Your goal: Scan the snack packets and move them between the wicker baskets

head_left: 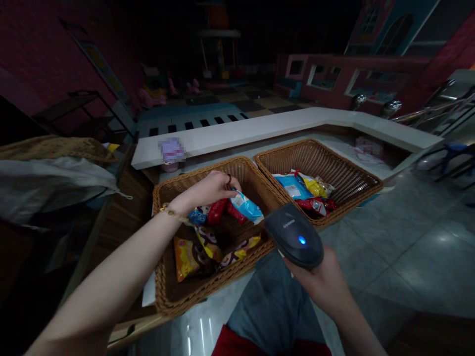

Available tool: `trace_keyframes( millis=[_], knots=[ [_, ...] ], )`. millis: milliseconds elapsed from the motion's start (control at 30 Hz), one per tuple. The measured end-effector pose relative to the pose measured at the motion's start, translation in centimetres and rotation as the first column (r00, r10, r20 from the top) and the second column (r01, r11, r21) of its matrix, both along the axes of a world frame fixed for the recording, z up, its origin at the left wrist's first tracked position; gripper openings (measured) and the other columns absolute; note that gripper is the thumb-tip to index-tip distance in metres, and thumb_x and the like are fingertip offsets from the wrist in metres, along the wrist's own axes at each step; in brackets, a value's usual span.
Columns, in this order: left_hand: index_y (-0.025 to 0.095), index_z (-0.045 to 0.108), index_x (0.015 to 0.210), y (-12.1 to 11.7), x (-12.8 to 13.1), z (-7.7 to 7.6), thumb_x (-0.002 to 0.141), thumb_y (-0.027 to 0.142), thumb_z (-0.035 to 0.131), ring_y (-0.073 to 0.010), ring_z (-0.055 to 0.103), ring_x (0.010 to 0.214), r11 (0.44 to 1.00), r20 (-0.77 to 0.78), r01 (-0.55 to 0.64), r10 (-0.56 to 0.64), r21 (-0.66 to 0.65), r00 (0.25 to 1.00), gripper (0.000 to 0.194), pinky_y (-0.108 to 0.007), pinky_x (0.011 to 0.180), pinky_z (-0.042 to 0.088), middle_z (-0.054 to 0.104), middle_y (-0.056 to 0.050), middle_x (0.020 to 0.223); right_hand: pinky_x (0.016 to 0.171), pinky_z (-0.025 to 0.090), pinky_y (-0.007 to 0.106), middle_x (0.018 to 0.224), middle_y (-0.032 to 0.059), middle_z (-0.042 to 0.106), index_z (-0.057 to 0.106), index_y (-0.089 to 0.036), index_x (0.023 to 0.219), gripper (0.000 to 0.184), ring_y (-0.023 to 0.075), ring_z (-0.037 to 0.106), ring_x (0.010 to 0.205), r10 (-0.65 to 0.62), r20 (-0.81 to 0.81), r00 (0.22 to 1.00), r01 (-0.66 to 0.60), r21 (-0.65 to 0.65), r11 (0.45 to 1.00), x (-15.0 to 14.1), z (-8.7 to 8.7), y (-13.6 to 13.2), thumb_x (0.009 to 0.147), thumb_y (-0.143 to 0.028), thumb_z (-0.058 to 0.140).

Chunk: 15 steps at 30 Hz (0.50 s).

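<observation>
Left hand (pixel 210 190) is the nearer one, down over the near wicker basket (pixel 218 282), and the blue-and-white snack packet (pixel 245 207) sits at about 3 o'clock from the middle of that hand, right at the fingertips. Packet's long axis runs roughly 10 to 4 o'clock, upper end tucked under the fingers (pixel 228 185). Fingers are bunched together at that end and seem to touch it, but the hand covers the contact, so cannot tell if they are clamped on it. Left forearm comes in from 7 o'clock, wrist bent, gold chain bracelet (pixel 172 212) on it.

Right hand (pixel 319 282) comes up from 5 o'clock, wrapped under a dark handheld barcode scanner (pixel 293 235) with a lit blue light (pixel 302 240) — fingers closed around its body, partly hidden. Scanner is at about 4 o'clock from the packet, just beside it.

Other packets, red (pixel 217 210) and yellow (pixel 189 257), lie in the same basket. Second wicker basket (pixel 282 148) with more packets is at about 2 o'clock — white counter (pixel 260 123) behind.
</observation>
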<state>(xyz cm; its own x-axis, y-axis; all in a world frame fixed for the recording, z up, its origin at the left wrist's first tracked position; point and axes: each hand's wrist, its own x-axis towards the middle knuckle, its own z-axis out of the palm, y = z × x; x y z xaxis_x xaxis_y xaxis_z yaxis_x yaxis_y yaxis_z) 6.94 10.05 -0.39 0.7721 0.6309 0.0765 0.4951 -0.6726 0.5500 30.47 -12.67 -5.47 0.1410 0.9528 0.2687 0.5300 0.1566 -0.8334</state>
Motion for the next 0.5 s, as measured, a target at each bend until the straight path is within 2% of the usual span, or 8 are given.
trace_keyframes(
  millis=[100, 167, 267, 367, 500],
  knots=[
    [0.021, 0.077, 0.090, -0.2, -0.1, 0.4, 0.085, 0.040, 0.069, -0.0178, 0.068, 0.076, 0.982, 0.186, -0.117, 0.144, -0.148, 0.972, 0.022, -0.028, 0.075, 0.051, 0.078, -0.003, 0.086, 0.065, 0.057, 0.033, 0.074, 0.0064, 0.076, 0.074, -0.023, 0.088, 0.014, 0.0295, 0.075, 0.082, -0.009, 0.022, 1.000, 0.008, 0.018, 1.000, -0.2, 0.7, 0.7, 0.084, -0.035, 0.068],
    [0.018, 0.076, 0.090, -0.3, -0.1, 0.5, 0.082, 0.046, 0.072, -0.0179, 0.068, 0.074, 0.960, 0.294, -0.198, 0.251, -0.200, 0.922, 0.029, -0.028, 0.071, 0.052, 0.077, -0.004, 0.085, 0.064, 0.056, 0.033, 0.076, 0.0069, 0.076, 0.073, -0.022, 0.089, 0.015, 0.0293, 0.075, 0.082, -0.018, 0.037, 0.999, 0.017, 0.028, 0.999, -0.3, 1.1, 1.3, 0.084, -0.035, 0.067],
    [0.016, 0.075, 0.089, -0.3, 0.1, 0.4, 0.077, 0.055, 0.076, -0.0179, 0.067, 0.075, 0.932, 0.409, -0.282, 0.355, -0.229, 0.841, 0.041, -0.030, 0.073, 0.054, 0.077, -0.006, 0.086, 0.061, 0.054, 0.031, 0.075, 0.0068, 0.076, 0.070, -0.021, 0.086, 0.015, 0.0273, 0.074, 0.076, -0.006, 0.066, 0.998, 0.004, 0.027, 1.000, -0.6, 1.6, 2.1, 0.084, -0.035, 0.065],
    [0.014, 0.075, 0.088, -0.4, 0.3, 0.6, 0.073, 0.060, 0.079, -0.0183, 0.068, 0.078, 0.914, 0.448, -0.323, 0.402, -0.246, 0.798, 0.049, -0.031, 0.077, 0.056, 0.077, -0.007, 0.086, 0.061, 0.053, 0.029, 0.073, 0.0061, 0.075, 0.068, -0.021, 0.081, 0.014, 0.0243, 0.072, 0.068, 0.016, 0.097, 0.995, -0.020, 0.049, 0.999, -0.8, 1.7, 2.6, 0.084, -0.034, 0.064],
    [0.014, 0.075, 0.087, -1.0, 0.5, 0.9, 0.074, 0.061, 0.078, -0.0177, 0.067, 0.077, 0.919, 0.456, -0.322, 0.392, -0.226, 0.799, 0.050, -0.030, 0.075, 0.056, 0.077, -0.007, 0.083, 0.060, 0.053, 0.028, 0.074, 0.0055, 0.076, 0.068, -0.021, 0.083, 0.012, 0.0234, 0.073, 0.066, 0.005, 0.120, 0.993, -0.015, 0.085, 0.996, -1.0, 1.6, 2.3, 0.085, -0.032, 0.063]
  ],
)
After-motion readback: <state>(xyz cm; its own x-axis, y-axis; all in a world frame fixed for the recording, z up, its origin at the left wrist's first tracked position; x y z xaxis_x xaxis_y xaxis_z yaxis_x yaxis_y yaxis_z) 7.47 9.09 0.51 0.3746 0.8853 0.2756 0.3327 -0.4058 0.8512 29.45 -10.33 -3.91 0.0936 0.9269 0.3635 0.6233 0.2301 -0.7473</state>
